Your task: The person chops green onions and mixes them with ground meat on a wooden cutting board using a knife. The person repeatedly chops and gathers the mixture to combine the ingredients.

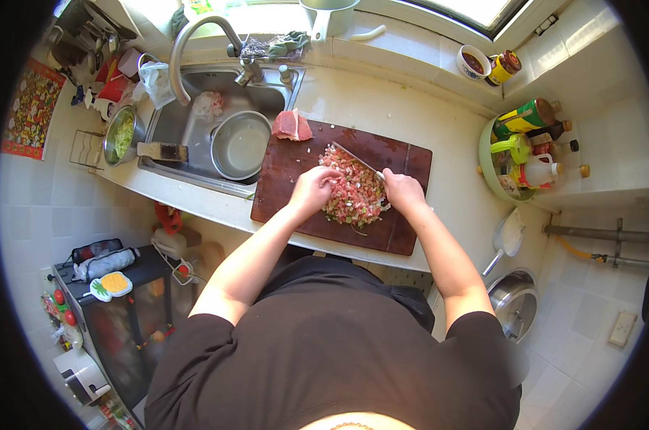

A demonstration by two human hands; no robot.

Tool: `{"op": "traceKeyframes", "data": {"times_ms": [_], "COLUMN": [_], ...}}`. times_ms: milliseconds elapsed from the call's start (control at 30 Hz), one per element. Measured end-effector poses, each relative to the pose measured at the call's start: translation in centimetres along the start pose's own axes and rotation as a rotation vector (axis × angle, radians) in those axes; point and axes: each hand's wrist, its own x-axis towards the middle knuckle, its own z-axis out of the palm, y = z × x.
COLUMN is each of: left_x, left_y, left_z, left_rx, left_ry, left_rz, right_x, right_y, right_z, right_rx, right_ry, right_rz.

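A reddish-brown wooden cutting board (281, 183) lies on the counter before me, overhanging the sink's right edge. A mound of chopped pink meat mixed with white and green bits (356, 199) covers its middle. My right hand (404, 189) grips a knife's handle. The knife's blade (357, 157) points away to the left across the mound's far side, edge-on to my view. At the mound's left edge is my left hand (314, 185), fingers curled; whether they pinch any meat is hidden. A block of raw meat (292, 127) rests at the board's far left corner.
Left of the board, a metal pot (241, 145) sits in the steel sink (195, 172) under a curved faucet (179, 59). A bowl of shredded greens (123, 140) stands farther left. Bottles fill a green basin (488, 161) at right, near a ladle (508, 236) and a metal basin (518, 295).
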Motion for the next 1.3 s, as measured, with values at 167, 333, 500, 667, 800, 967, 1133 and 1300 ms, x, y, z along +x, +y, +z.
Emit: {"op": "traceKeyframes", "data": {"times_ms": [167, 333, 500, 667, 800, 967, 1133, 1300], "left_x": [-3.6, -6.0, -5.2, -4.3, -3.0, -2.0, -2.6, -4.0], "left_y": [-2.5, -3.2, -1.7, -0.4, 1.4, 3.5, 1.6, -0.8], "left_z": [-3.4, -4.8, -4.3, -4.1, -2.6, -0.6, -2.2, -4.3], "left_rx": [-0.029, -0.119, -0.126, -0.043, -0.072, -0.109, 0.002, 0.024], "left_ry": [0.099, 0.252, 0.232, 0.21, 0.189, 0.155, 0.165, 0.249], "left_rz": [-0.26, -0.297, -0.29, -0.276, -0.184, -0.032, -0.109, -0.279], "right_x": [-3.3, -5.4, -2.9, -3.5, -3.7, -3.6, -3.9, -2.7], "right_y": [-1.9, -3.7, -5.9, -4.6, -4.1, -4.3, -4.6, -5.9], "right_z": [-1.0, -2.7, -1.4, -0.7, -0.4, -0.7, -1.4, -1.1], "right_rx": [-0.127, 0.123, 0.14, 0.158, 0.103, 0.138, 0.159, 0.214], "right_ry": [-0.025, 0.145, -0.139, 0.086, -0.082, -0.008, -0.04, -0.191], "right_rz": [-0.097, -0.022, 0.168, 0.131, 0.181, 0.229, 0.24, 0.202]}}
